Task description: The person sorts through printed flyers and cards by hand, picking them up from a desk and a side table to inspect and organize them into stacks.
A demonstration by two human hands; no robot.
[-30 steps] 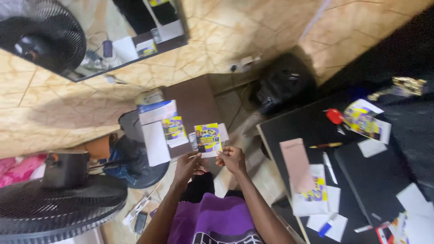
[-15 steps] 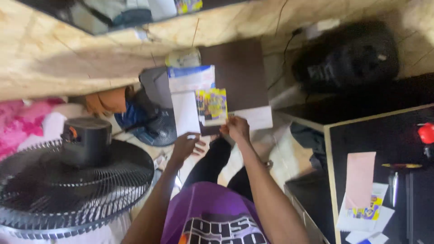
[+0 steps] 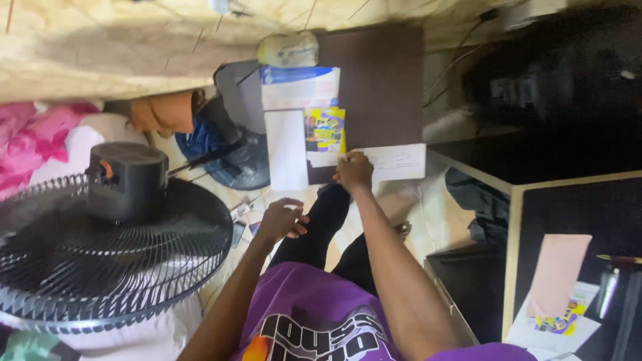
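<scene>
From the head view, my right hand (image 3: 354, 171) rests fingers together on the near edge of the yellow-and-blue flyer (image 3: 325, 136), which lies on the brown board (image 3: 381, 80) beside white sheets (image 3: 286, 148). My left hand (image 3: 281, 219) hovers loosely curled and empty, nearer me. I'd press flat and square the flyer's edges.

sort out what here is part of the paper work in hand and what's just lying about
In hand: right hand on the yellow leaflet; white sheets beside it; brown board under them; left hand empty, off the papers.

Lying about: black fan; pink cloth; pink card on the black table.
</scene>
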